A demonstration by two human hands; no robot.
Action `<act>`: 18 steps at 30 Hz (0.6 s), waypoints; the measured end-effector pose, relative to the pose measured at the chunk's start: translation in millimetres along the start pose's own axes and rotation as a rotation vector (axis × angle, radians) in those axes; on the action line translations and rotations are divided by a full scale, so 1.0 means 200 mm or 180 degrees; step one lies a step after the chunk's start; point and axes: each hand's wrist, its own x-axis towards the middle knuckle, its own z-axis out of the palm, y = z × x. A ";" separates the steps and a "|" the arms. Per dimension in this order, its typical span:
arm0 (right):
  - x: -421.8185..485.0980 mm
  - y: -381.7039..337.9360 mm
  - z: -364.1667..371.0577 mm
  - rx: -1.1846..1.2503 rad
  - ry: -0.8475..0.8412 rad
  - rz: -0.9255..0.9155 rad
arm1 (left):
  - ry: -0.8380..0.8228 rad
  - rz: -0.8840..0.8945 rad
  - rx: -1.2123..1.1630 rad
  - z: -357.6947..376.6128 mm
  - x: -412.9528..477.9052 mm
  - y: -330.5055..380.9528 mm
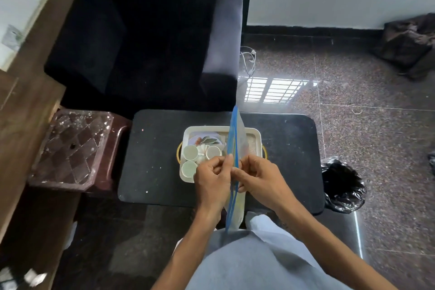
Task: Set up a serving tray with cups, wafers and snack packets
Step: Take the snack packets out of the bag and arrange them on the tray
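We see a clear plastic zip bag (237, 132) with a blue seal strip along its mouth, held edge-on so that it reads as a thin upright band. It hangs in the air above the near right part of a cream serving tray (256, 133), and its lower end reaches down towards the person's lap. The contents of the bag are too faint for us to make out.

The tray has yellow handles at its two ends and sits near the middle of a black surface (153, 148). In its left half we count three round pale cups (190, 152) close together, and behind them lies a plate (207, 140) with a leaf pattern.

The left hand (209, 179) has its fingers curled and pinches the bag's mouth from the left side. The right hand (259, 176) is curled likewise and pinches the same mouth from the right, so the two hands meet with the blue strip between them.

Beyond the surface stands a dark armchair (146, 30), to its left a brown stool (70, 148), and to its right a black bin bag (341, 186) on the speckled floor (376, 125).
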 end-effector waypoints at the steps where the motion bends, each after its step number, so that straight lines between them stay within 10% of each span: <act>1: 0.01 0.01 -0.05 -0.0036 0.0001 0.0025 | 0.0026 0.0037 0.0086 0.05 -0.01 0.01; 8: 0.02 0.14 -0.30 -0.0270 0.0363 -0.0251 | 0.0280 0.0648 0.1079 0.30 -0.08 0.03; 18: 0.03 0.19 -0.42 0.1173 -0.0011 0.0493 | 0.0569 0.0185 0.0498 0.45 -0.11 0.00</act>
